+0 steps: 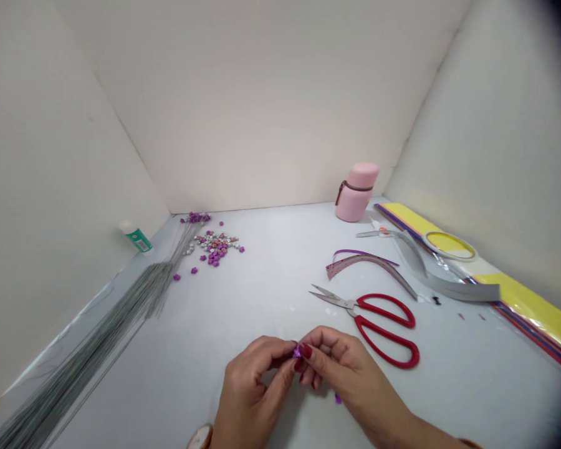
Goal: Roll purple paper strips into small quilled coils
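Note:
Both hands meet low in the middle of the head view, pinching a small shiny purple paper strip (297, 353) that is partly folded. My left hand (257, 380) grips it between thumb and forefinger. From the other side, my right hand (339, 368) holds it with thumb and fingers, and a loose purple end shows below that hand. The fingers hide most of the strip. Just beyond my right hand lie red-handled scissors (386, 310), blades parted and pointing left. Small purple, silver and pinkish folded stars (217, 246) are heaped at the back left.
A bundle of grey wires (116, 333) runs along the left side, near a glue stick (138, 237). A pink flask (355, 193) stands at the back right. Paper strips (369, 262), a tape roll (449, 245) and yellow packaged sheets (533, 308) lie on the right.

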The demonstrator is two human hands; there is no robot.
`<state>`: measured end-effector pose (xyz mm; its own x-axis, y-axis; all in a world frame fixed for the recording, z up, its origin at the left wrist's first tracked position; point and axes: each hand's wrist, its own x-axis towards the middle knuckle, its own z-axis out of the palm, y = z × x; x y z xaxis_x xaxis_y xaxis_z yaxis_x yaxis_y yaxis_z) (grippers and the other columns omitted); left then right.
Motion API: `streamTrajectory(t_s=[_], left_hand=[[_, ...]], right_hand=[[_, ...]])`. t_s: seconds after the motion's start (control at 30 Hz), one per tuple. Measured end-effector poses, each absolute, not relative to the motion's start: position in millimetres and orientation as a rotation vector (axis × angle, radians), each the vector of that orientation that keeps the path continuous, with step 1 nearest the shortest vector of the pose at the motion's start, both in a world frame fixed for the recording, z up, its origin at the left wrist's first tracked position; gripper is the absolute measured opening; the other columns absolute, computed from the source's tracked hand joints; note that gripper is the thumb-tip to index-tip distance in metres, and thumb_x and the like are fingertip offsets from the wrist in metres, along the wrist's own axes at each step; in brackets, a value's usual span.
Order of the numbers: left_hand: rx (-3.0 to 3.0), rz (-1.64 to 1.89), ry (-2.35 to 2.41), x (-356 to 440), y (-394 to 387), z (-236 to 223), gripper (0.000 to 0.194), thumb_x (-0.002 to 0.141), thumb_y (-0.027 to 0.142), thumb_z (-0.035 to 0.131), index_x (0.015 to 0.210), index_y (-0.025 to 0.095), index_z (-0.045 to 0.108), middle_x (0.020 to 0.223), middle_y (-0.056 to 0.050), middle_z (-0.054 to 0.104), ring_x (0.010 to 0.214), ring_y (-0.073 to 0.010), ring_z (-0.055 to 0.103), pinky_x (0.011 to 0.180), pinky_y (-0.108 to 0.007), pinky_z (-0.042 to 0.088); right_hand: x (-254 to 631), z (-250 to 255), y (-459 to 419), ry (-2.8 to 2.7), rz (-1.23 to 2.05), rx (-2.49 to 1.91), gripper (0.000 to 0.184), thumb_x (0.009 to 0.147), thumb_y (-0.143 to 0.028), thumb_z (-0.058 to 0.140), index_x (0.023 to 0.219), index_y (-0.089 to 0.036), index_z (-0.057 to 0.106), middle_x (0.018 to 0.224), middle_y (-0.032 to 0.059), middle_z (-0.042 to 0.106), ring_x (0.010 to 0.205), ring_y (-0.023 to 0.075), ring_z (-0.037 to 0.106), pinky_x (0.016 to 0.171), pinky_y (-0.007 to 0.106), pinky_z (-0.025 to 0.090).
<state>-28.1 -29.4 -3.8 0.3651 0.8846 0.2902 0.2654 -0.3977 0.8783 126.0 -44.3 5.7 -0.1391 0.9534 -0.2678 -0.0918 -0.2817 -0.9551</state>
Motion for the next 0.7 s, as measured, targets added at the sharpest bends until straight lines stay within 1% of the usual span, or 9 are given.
streamTrajectory(t_s=[0.17,0.3,0.43,0.5,0.53,0.57,0.63,0.67,0.7], left_hand=[[1.818,1.036,1.021,-29.9,-26.8,-4.7,0.015,0.078,0.013,0.055,0.088,0.017,0.065,0.075,-0.005,0.067,0.068,-0.0138,0.063,0.061,-0.020,0.050],[1.761,0.997,1.016,-28.3,-29.8,-7.4,0.019,0.079,0.016,0.053,0.094,0.018,0.064,0.080,-0.005,0.067,0.071,-0.0142,0.063,0.064,-0.021,0.050],[1.677,0.905,1.034,-29.5,-25.7,-10.5,0.016,0.078,0.021,0.055,0.090,0.019,0.065,0.081,-0.005,0.067,0.073,-0.0152,0.063,0.065,-0.023,0.050],[1.559,0.944,1.104,-33.8,-16.2,-10.8,0.016,0.078,0.025,0.056,0.090,0.019,0.065,0.081,-0.004,0.067,0.073,-0.0156,0.062,0.066,-0.024,0.050],[1.435,1.032,1.182,-36.7,-10.3,-10.6,0.020,0.078,0.027,0.055,0.095,0.019,0.062,0.084,-0.005,0.066,0.075,-0.0161,0.062,0.069,-0.026,0.050],[1.292,1.148,1.241,-39.7,-4.7,-10.3,0.031,0.079,0.029,0.054,0.108,0.019,0.055,0.092,-0.006,0.063,0.082,-0.0173,0.061,0.072,-0.029,0.049],[1.086,1.268,1.278,-44.2,3.5,-10.4,0.055,0.080,0.031,0.053,0.129,0.022,0.029,0.103,-0.009,0.058,0.086,-0.0190,0.061,0.073,-0.034,0.050],[1.058,1.265,1.262,-45.1,5.2,-11.2,0.062,0.080,0.033,0.052,0.132,0.021,0.021,0.102,-0.010,0.059,0.087,-0.0195,0.061,0.074,-0.035,0.049],[1.063,1.256,1.254,-45.1,5.3,-12.6,0.063,0.081,0.035,0.051,0.133,0.019,0.019,0.099,-0.010,0.059,0.086,-0.0196,0.062,0.075,-0.036,0.049]], right_hand=[[128.6,7.1,-46.1,-1.135,1.526,-1.289,0.017,0.078,-0.031,0.056,0.078,-0.015,0.061,0.058,-0.0012,0.058,0.053,0.0082,0.049,0.048,0.017,0.036],[128.2,8.0,-45.4,-1.151,1.500,-1.310,0.017,0.078,-0.029,0.055,0.076,-0.014,0.061,0.058,-0.0011,0.057,0.053,0.0082,0.048,0.048,0.017,0.036],[128.7,3.1,-43.0,-1.195,1.502,-1.291,0.020,0.078,-0.033,0.054,0.074,-0.014,0.060,0.057,-0.0006,0.057,0.054,0.0092,0.050,0.051,0.019,0.038],[129.4,-1.3,-42.5,-1.218,1.521,-1.270,0.024,0.078,-0.036,0.054,0.076,-0.013,0.059,0.060,0.0014,0.059,0.055,0.0102,0.052,0.052,0.020,0.040],[129.4,-3.3,-42.5,-1.217,1.532,-1.268,0.025,0.078,-0.038,0.054,0.077,-0.013,0.059,0.063,0.0028,0.061,0.055,0.0105,0.053,0.051,0.020,0.040],[129.2,-5.0,-42.6,-1.212,1.537,-1.273,0.027,0.078,-0.039,0.053,0.077,-0.013,0.058,0.065,0.0038,0.061,0.054,0.0106,0.054,0.050,0.020,0.040],[127.8,-6.9,-43.5,-1.210,1.521,-1.288,0.027,0.077,-0.039,0.054,0.076,-0.013,0.058,0.066,0.0047,0.062,0.054,0.0108,0.055,0.049,0.021,0.041],[127.2,-7.1,-44.0,-1.220,1.506,-1.296,0.026,0.078,-0.039,0.054,0.075,-0.013,0.058,0.065,0.0043,0.062,0.053,0.0108,0.055,0.049,0.021,0.041],[127.0,-6.8,-44.1,-1.242,1.485,-1.301,0.026,0.078,-0.038,0.053,0.075,-0.013,0.058,0.064,0.0038,0.062,0.053,0.0108,0.055,0.049,0.021,0.042]])
